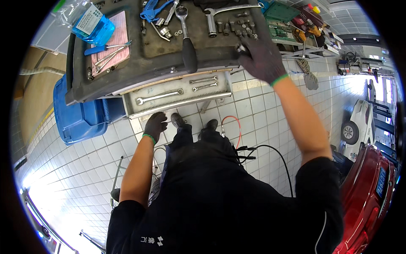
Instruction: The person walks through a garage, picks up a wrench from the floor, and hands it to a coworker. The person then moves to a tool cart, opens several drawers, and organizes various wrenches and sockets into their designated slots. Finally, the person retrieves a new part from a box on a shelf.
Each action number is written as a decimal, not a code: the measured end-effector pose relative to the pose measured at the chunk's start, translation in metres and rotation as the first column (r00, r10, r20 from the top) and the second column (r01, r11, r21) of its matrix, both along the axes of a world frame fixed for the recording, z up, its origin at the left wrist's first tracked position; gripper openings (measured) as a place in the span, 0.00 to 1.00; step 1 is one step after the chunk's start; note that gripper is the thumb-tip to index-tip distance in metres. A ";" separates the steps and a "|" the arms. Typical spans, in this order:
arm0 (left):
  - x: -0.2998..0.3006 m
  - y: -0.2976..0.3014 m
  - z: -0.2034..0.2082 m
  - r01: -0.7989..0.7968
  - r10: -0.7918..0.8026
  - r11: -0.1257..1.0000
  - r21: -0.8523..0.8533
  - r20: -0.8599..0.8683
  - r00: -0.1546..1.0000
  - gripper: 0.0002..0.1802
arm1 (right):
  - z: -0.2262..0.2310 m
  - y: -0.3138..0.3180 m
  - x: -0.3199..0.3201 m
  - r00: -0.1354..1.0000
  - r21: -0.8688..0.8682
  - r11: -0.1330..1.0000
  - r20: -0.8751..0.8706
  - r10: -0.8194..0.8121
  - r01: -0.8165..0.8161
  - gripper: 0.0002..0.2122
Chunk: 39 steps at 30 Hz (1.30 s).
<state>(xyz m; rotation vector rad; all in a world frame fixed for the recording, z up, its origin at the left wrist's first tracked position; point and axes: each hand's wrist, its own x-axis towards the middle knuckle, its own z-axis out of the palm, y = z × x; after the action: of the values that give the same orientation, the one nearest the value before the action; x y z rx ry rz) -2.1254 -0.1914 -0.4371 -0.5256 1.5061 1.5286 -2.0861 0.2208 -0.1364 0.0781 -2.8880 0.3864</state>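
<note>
My right hand [264, 61], in a dark glove with a green cuff, reaches over the right front edge of the tool cart top [139, 70]. Its fingers close around a small shiny metal piece that looks like a socket [241, 48], partly hidden by the glove. Beyond the fingers, several loose sockets [226, 28] stand and lie on the top. My left hand [156, 125], gloved alike, hangs empty with loosely bent fingers in front of the pulled-out drawer [160, 108]. That drawer holds a larger combination wrench [160, 97] and two smaller wrenches [205, 86].
A ratchet [189, 53] overhangs the cart's front edge. A large wrench [211, 23], a blue air blow gun [152, 12] and a bottle of blue liquid [96, 34] are on top. A blue bin [78, 114] stands left; a green socket case [279, 29] lies right.
</note>
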 end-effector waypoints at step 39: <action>0.023 -0.031 0.095 -0.145 -0.833 0.543 -0.827 -0.552 0.030 0.31 | -0.267 -0.064 0.218 0.600 -0.519 -0.325 0.763 0.240 0.790 0.18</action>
<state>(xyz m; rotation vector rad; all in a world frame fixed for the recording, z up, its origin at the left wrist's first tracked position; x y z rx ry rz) -2.1026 -0.2226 -0.3426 0.8414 3.0344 0.4712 -1.8681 0.1572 -0.4038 -1.4918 -1.5103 2.8934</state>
